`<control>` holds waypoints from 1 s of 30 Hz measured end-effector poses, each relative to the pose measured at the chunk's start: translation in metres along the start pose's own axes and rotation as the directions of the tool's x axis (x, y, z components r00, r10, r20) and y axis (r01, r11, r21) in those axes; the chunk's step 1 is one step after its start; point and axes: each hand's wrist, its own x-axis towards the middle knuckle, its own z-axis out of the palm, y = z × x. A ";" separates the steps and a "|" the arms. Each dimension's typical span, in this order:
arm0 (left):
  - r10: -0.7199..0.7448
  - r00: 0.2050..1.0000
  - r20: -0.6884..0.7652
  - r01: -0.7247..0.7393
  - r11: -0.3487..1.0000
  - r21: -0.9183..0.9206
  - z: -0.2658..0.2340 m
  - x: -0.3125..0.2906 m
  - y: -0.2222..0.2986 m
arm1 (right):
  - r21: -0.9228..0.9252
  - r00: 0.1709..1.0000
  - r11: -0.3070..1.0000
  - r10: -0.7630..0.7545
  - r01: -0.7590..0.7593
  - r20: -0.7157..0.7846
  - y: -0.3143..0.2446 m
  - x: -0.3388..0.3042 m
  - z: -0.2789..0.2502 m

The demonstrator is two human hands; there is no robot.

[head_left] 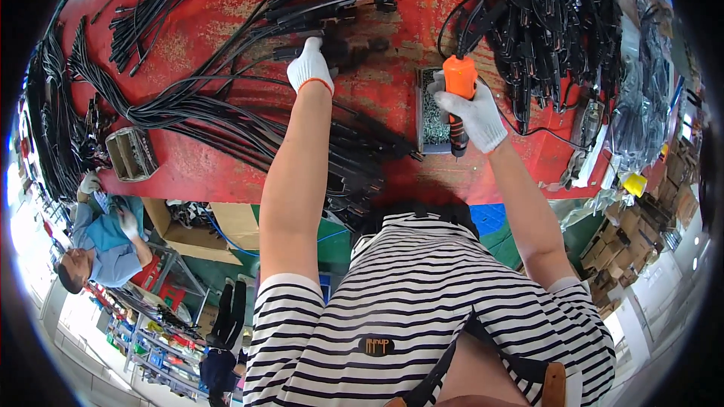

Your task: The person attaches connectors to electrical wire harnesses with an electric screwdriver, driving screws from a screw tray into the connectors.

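Observation:
My right hand (477, 114), in a white glove, grips an orange and black electric screwdriver (460, 79) with its narrow end pointing toward me. Under it sits a shallow metal tray (420, 117) filled with small screws. My left hand (309, 68), gloved too with an orange cuff, reaches forward with its fingers closed on a black handle-like cable part (286, 53); the fingertips are partly hidden. Just beyond it lie several more black cable ends (332, 4) with copper-coloured tips. A bundle of black cables (226, 120) runs from the left to near my waist.
The worn red tabletop (377, 98) carries a large heap of black cable parts (547, 22) at right, plastic-wrapped bundles (641, 98) and a small metal box (132, 154) at left. A co-worker (113, 245) handles parts at the left edge beside an open carton (204, 245).

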 end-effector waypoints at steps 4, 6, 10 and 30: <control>-0.079 0.978 0.191 0.138 0.938 -0.319 -0.017 -0.009 -0.007 | 0.009 0.994 0.994 0.108 -0.109 0.016 -0.008 0.017 0.013; -0.098 0.944 0.315 0.234 0.873 -0.428 -0.028 -0.022 -0.009 | 0.087 0.967 0.964 0.246 -0.252 0.067 -0.023 0.024 0.025; -0.094 0.906 0.413 0.293 0.844 -0.450 -0.048 -0.048 -0.001 | 0.165 0.917 0.912 0.340 -0.376 0.209 -0.018 0.039 0.049; 0.099 0.755 0.648 0.329 0.798 -0.505 -0.104 -0.082 -0.005 | 0.523 0.780 0.669 0.138 -0.528 0.611 -0.002 -0.005 0.069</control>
